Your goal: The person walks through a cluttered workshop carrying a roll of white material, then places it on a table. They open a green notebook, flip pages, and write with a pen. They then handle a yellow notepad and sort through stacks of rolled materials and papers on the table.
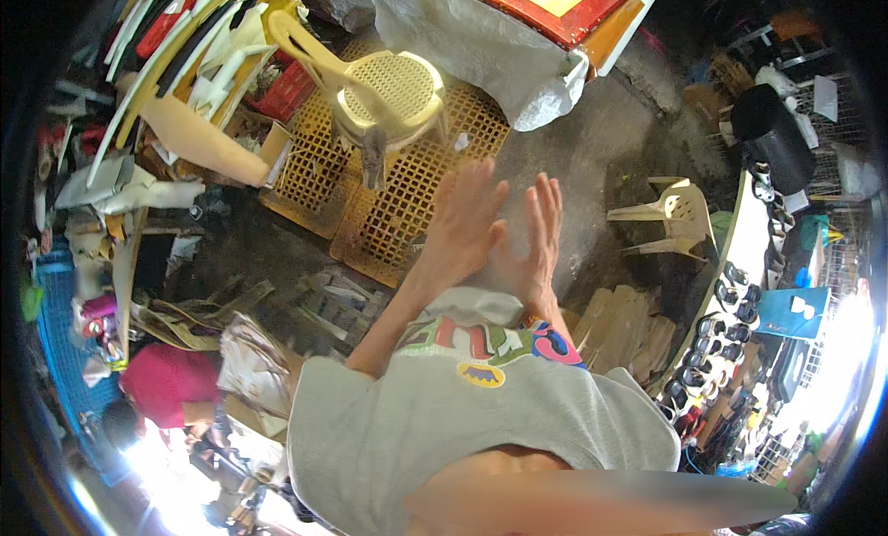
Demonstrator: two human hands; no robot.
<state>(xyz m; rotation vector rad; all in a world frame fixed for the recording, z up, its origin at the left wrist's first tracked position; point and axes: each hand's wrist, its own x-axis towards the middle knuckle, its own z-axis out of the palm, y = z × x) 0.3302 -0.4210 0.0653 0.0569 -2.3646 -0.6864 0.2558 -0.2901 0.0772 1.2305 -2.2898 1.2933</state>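
My left hand point(460, 223) and my right hand point(538, 229) are raised in front of my chest, palms turned toward each other with a small gap between the fingers. Fingers on both are stretched out, slightly smeared by motion, and nothing shows in either hand. Beyond the left one stands a cream plastic chair point(393, 90) with a lattice seat. It rests on yellowish plastic floor grating point(319, 180), which also runs below my left hand. Grey concrete floor point(592, 157) lies past my right hand.
A table point(569, 27) with a red-edged top and whitish sheet hangs over the far side. A low cream chair point(671, 217) stands right, near a shelf of sandals point(717, 342). Sheets and rolls point(199, 134) fill the far left. A person in a magenta shirt point(171, 383) is lower left.
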